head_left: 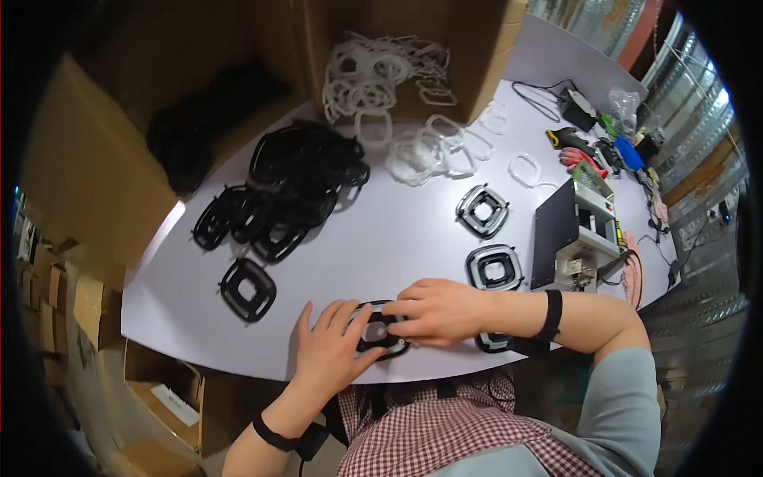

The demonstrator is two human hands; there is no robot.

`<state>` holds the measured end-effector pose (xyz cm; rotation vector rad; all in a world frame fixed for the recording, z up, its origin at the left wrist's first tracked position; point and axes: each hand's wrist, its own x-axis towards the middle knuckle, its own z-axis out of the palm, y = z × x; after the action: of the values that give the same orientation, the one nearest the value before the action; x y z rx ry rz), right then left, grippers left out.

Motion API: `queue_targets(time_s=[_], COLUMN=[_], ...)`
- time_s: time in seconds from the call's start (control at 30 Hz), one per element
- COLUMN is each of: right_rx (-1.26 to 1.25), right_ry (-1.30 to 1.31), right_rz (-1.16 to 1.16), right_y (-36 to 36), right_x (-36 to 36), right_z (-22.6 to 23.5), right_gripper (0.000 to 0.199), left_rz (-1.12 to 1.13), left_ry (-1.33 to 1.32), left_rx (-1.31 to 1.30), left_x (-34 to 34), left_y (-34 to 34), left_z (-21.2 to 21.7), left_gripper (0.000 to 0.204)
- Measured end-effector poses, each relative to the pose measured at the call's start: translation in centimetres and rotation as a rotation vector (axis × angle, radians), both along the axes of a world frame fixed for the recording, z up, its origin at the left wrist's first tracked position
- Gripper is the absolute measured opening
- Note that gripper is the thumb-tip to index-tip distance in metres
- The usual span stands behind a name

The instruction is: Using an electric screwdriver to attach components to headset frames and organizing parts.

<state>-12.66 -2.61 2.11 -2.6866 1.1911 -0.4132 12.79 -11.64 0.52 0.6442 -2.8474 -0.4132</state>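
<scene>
A squarish black plastic frame (367, 345) with a pale rim lies flat near the table's front edge, and both hands are on it. My left hand (327, 350) grips its left side, with the thumb along the near edge and the fingers over the top. From the right, my right hand (441, 312) bends its fingers over the far and right sides, covering much of it. Right of my hands stand similar black frames with pale rings, one (470, 270) beyond my forearm and another (464, 208) farther back. A third (491, 343) is partly hidden under the forearm.
A heap of black frames (298, 171) and a single frame (225, 288) occupy the left. White rings (417, 159) lie at the back, before an open carton (485, 63) of more. A boxy metal device (556, 234) stands right, with gloves (584, 159) and cables behind.
</scene>
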Motion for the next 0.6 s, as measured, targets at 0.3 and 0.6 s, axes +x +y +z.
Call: queue_targets(time_s=[0.3,0.6], right_rx=[-0.050,-0.053], right_ry=[0.168,0.418], right_rz=[-1.155,-1.178], right_y=[-9.1,-9.6], right_x=[-14.0,-19.6], right_z=[0.4,-2.2], right_gripper=[0.028,0.011], left_rz=[0.036,0.503], left_ry=[0.077,0.164], left_rx=[-0.006,-0.288], left_x=[-11.2,-0.1], left_y=[-1.0,-5.4], left_z=[-0.8,0.4], left_gripper=[0.066,0.060])
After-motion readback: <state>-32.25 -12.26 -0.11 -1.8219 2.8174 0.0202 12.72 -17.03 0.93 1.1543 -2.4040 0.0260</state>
